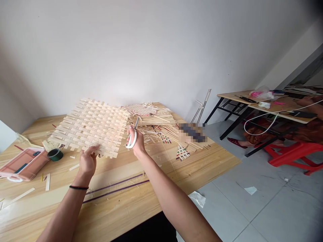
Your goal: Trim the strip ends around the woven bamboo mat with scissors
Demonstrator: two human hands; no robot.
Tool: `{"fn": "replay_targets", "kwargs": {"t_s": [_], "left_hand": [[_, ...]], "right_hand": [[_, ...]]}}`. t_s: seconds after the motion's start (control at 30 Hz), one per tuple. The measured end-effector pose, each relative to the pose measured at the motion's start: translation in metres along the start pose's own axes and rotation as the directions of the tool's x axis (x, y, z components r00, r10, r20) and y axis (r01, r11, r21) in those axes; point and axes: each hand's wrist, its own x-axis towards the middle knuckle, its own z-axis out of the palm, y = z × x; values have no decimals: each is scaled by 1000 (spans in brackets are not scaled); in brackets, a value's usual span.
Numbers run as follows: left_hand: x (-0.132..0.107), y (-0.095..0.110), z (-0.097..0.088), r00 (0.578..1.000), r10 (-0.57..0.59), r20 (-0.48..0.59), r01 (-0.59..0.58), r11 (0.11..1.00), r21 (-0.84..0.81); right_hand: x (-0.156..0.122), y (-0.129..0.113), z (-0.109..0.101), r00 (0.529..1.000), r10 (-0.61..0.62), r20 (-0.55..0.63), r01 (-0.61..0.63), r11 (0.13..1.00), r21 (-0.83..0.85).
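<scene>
A pale woven mat of bamboo strips [92, 126] is held up over the wooden table [121, 198]. My left hand [88, 159] grips its near edge, fingers closed on the strips. My right hand [135, 141] is closed on white-handled scissors [132, 137], whose blades point up at the mat's right edge. Both forearms reach in from the bottom of the picture.
A heap of loose bamboo strips [156, 122] and small woven pieces lies behind the mat. A pink tray [24, 163] and a green tape roll [55, 154] sit at the left. Another table [254, 102], a red stool [290, 154] and a person's legs are at the right.
</scene>
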Motion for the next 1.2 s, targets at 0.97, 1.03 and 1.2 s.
{"fn": "replay_targets", "kwargs": {"t_s": [0.97, 1.03, 1.2], "left_hand": [[-10, 10, 3, 963, -103, 247, 77, 991, 112], [-11, 11, 4, 961, -113, 254, 86, 989, 118], [-13, 15, 5, 946, -153, 285, 120, 984, 129]], "right_hand": [[-10, 27, 13, 921, 6, 390, -43, 995, 86], [-9, 27, 13, 922, 8, 386, -43, 996, 84], [-9, 26, 13, 929, 21, 371, -48, 997, 62]]}}
